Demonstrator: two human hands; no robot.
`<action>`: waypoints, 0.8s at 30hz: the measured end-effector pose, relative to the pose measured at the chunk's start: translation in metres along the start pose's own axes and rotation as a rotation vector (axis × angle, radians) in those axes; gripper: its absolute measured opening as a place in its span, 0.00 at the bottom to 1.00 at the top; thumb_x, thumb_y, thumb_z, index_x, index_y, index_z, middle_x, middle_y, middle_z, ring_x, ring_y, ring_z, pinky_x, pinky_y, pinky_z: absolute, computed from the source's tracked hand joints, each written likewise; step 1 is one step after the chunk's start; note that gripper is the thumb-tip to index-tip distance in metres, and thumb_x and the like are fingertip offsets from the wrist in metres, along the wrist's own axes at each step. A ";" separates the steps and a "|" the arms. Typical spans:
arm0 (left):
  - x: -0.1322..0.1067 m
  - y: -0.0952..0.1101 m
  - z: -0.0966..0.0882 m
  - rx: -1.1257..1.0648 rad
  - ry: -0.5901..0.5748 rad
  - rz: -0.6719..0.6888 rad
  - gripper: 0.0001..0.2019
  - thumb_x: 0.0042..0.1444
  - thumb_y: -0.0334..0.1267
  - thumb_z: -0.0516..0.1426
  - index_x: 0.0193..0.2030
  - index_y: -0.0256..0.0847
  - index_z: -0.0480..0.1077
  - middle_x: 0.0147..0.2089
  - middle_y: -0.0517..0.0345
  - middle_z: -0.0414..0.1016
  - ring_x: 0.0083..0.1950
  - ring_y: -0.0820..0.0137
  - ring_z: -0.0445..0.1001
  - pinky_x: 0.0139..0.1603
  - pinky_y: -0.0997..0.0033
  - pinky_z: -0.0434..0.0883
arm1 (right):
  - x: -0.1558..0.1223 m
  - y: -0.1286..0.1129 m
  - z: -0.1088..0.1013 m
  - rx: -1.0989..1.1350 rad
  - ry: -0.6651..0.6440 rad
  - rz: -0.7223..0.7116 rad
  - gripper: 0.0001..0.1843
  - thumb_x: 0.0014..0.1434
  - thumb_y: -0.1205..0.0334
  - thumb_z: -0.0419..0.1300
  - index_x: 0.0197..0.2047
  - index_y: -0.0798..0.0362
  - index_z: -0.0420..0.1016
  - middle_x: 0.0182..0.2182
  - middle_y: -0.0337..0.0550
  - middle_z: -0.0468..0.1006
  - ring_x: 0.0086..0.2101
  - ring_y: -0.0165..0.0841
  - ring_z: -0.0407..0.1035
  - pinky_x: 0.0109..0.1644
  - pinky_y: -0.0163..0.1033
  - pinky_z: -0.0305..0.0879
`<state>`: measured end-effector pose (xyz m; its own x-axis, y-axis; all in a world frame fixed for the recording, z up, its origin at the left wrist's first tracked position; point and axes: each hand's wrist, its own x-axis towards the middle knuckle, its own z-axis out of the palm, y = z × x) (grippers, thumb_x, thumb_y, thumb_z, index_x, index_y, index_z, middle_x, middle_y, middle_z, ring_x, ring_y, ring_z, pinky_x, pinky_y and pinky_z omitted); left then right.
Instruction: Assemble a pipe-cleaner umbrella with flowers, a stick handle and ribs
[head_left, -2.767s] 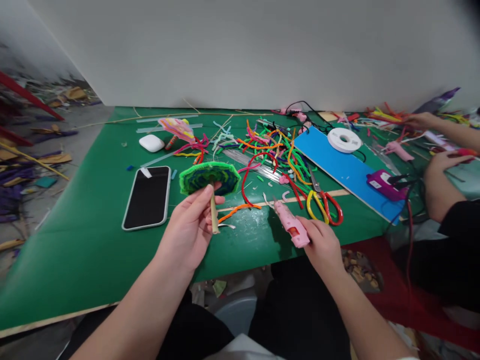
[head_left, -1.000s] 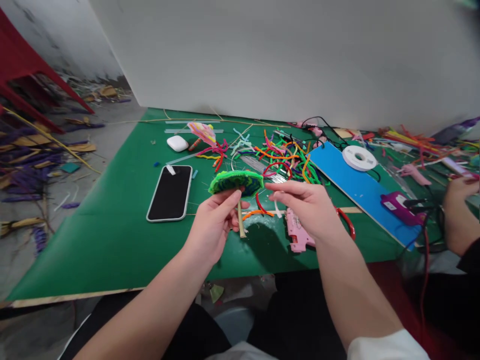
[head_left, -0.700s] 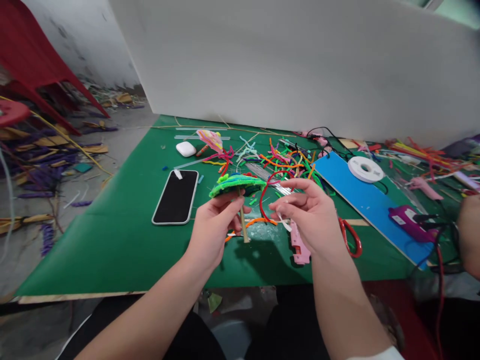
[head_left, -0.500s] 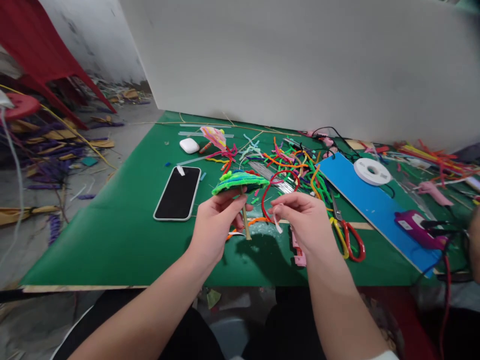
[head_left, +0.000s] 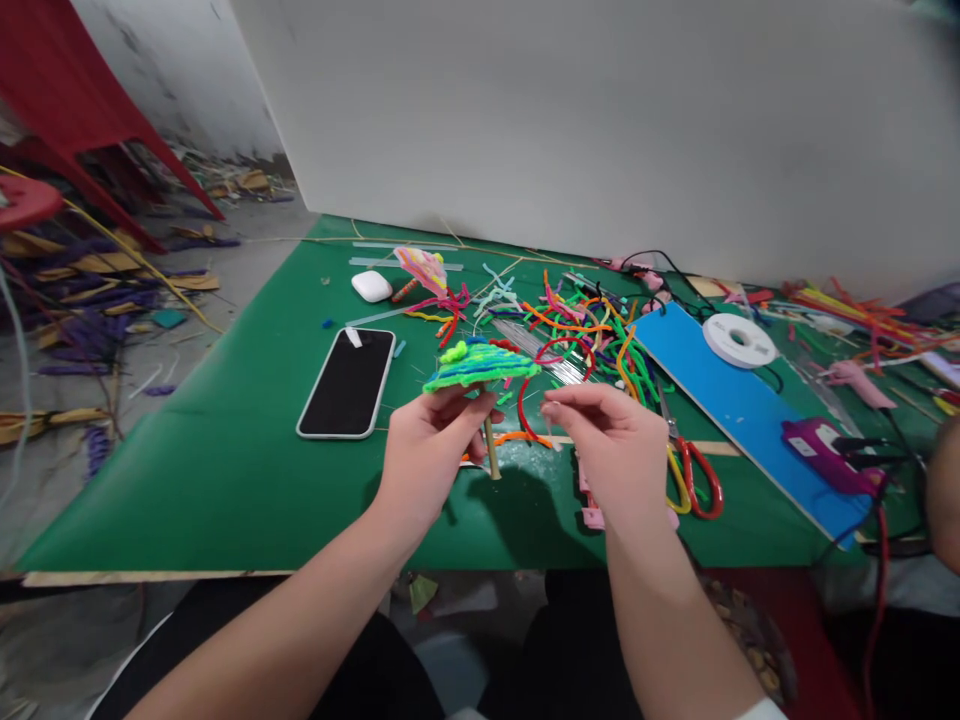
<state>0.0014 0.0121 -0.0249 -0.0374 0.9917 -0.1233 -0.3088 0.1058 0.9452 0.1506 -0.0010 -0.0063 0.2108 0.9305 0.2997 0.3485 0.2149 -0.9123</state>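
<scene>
One fuzzy green-and-blue umbrella-shaped piece [head_left: 484,370] is held by its slim pale stick [head_left: 492,450] in the left hand [head_left: 420,455]; apart from it, a thin white strip [head_left: 550,430] is pinched in the right hand [head_left: 622,445]. Probably light and easily crushed on top, it is best gripped by the stiffer stick. The pink plastic glue gun [head_left: 593,518], earlier grasped, is now laid beneath the right hand.

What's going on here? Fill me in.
A person at a green table is holding a small green-and-blue umbrella by its stick in the left hand. The right hand, beside it, pinches what looks like a thin white strip. A pink glue gun lies partly hidden behind the right hand, with scissors to its right. A phone lies off to the left.
</scene>
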 end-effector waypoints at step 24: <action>-0.003 -0.008 0.002 0.117 0.027 0.057 0.08 0.46 0.40 0.62 0.30 0.38 0.74 0.21 0.62 0.72 0.19 0.76 0.69 0.21 0.77 0.69 | -0.008 -0.004 0.017 0.139 0.119 0.010 0.07 0.49 0.66 0.65 0.31 0.49 0.71 0.25 0.31 0.74 0.27 0.24 0.72 0.31 0.28 0.70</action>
<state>0.0055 0.0082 -0.0317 -0.0783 0.9941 -0.0746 -0.1923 0.0583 0.9796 0.1321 -0.0049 -0.0095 0.3234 0.8928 0.3137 0.2178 0.2524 -0.9428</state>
